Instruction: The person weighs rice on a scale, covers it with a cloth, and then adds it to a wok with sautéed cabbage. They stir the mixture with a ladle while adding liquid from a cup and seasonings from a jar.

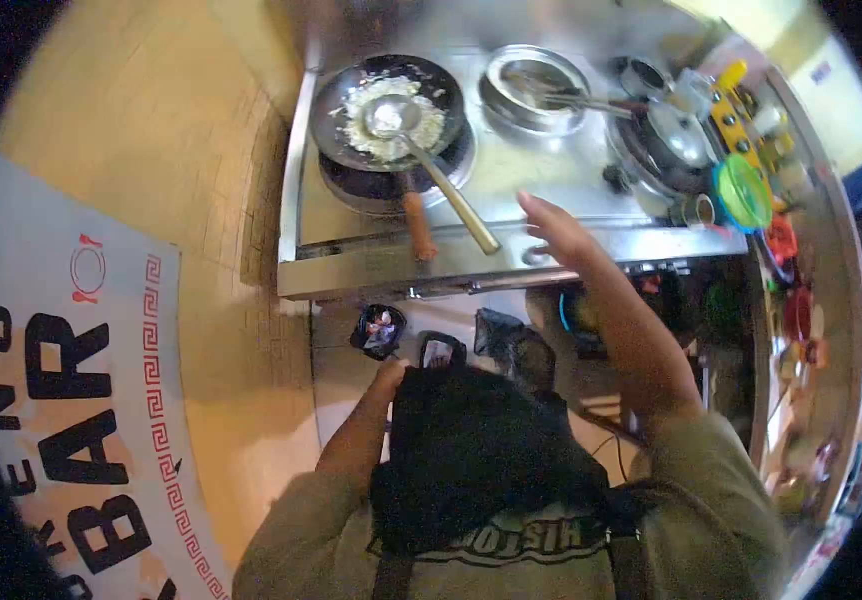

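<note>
Street-stall kitchen, tan paved ground, a white banner (71,400) with black letters lying at 8 o'clock. A steel cooktop (551,190) fills the upper middle. On its burner at 11 o'clock sits a dark wok (336,110) holding a pale rice-like mass, a metal ladle (421,150) resting bowl-down in it, handle running toward 5 o'clock over the front edge; the wok's wooden handle (418,225) lies just beside it. A steel bowl (536,90) with utensils stands at 12 o'clock. Lids, pots and coloured containers crowd 2 o'clock. The right hand (556,225) hovers open, fingers spread, over the cooktop's front lip, near the ladle handle, gripping nothing. The left hand (391,378) is low at 6 o'clock, against a black cloth (471,450); its grip cannot be told. Small dark bags (381,330) sit below the stove.
</note>
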{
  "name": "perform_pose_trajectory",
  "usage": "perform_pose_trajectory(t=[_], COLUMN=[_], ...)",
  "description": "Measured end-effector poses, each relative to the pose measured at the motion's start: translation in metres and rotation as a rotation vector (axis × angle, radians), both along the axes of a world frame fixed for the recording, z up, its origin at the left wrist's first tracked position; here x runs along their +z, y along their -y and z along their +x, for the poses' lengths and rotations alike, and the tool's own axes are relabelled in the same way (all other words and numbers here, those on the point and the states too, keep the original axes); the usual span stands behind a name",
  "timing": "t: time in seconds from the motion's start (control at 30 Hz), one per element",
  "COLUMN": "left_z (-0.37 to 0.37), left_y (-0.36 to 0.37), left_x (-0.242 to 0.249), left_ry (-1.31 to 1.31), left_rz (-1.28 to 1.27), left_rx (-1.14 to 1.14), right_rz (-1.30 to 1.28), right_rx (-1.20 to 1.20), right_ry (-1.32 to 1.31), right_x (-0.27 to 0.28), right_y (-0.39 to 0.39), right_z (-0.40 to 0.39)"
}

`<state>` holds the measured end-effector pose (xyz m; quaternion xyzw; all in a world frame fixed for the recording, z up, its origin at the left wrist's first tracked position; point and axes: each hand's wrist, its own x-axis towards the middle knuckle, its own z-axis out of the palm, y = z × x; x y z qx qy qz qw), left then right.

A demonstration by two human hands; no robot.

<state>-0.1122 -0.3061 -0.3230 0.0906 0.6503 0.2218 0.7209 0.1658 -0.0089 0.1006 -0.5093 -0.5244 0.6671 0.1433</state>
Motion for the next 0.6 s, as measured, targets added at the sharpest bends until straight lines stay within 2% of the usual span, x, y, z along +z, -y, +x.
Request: perform_pose_trajectory(t=[0.03, 0.07, 0.1, 0.13, 0.17, 0.23, 0.27, 0.3, 0.37, 0.43, 0.47, 0.57, 0.6], left_z=[-0.003, -0.007, -0.006, 0.002, 0.021, 0.056, 0.067, 0.080, 0.106, 0.117, 0.124, 0.138, 0.126], left_y=[-0.010, -0.021, -0.032, -0.043, -0.060, -0.077, -0.086, -0.103, -0.138, -0.181, -0.188, -0.191, -0.195], left_x=[-0.025, -0.050, -0.051, -0.055, -0.028, -0.006, -0.005, -0.005, -0.002, 0.009, 0.014, 0.033, 0.037], left_ry=[-0.085, -0.183, -0.279, -0.110, 0.061, 0.177, 0.115, 0.114, 0.169, 0.274, 0.323, 0.429, 0.449], left_rz=[0.172, 0.340, 0.507, 0.417, 0.316, 0.235, 0.268, 0.272, 0.245, 0.183, 0.133, 0.174, 0.207], left_rx=[-0.007, -0.016, -0.025, 0.183, 0.383, 0.597, 0.613, 0.701, 0.937, 1.196, 1.311, 1.437, 1.478], right_rz=[-0.190, -0.217, -0.174, -0.205, -0.244, -0.100, 0.015, 0.186, 0.737, 0.988, 1.053, 1.169, 1.050], right_rx=[0.004, 0.076, 0.361, 0.337, 0.308, 0.198, 0.265, 0.240, 0.363, 0.354, 0.449, 0.588, 0.651], right_ry=[-0.025, 0.011, 0.014, -0.005, -0.024, -0.012, 0.127, 0.288, 0.395, 0.481, 0.517, 0.699, 0.740], right_x=[-0.044, -0.057, -0.064, -0.077, -0.084, -0.093, -0.067, -0.052, -0.065, -0.043, -0.048, -0.067, -0.057], right_y=[-0.044, -0.062, -0.072, -0.072, -0.061, -0.050, -0.043, -0.037, -0.068, -0.097, -0.125, -0.166, -0.162], right_z=[-0.034, -0.064, -0.086, -0.103, -0.113, -0.109, -0.103, -0.093, -0.066, -0.073, -0.079, -0.112, -0.120])
